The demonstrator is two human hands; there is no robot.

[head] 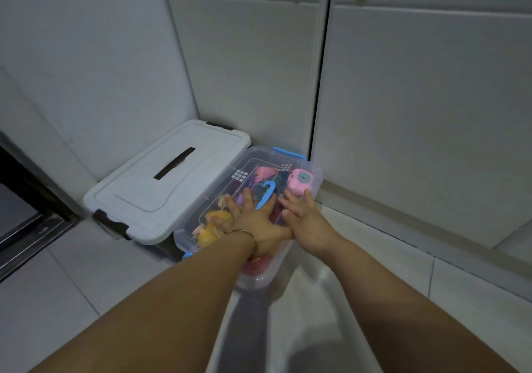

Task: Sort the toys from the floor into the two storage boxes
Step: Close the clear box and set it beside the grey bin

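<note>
A clear storage box [313,179] with blue latches stands in the corner, its transparent lid shut over several toys: a pink toy camera [299,181], orange pieces [211,235] and a red one. A blue handle [266,194] lies on the lid. My left hand [253,222], a thin bangle at the wrist, lies flat on the lid with fingers spread. My right hand [303,220] presses flat beside it, fingertips near the pink camera. To the left stands a grey storage box [169,182] with its lid shut and dark latches.
White cabinet doors [417,113] with brass handles rise behind and to the right of the boxes. A dark metal-framed threshold [26,217] runs along the left. Pale floor tiles [374,271] spread around my arms.
</note>
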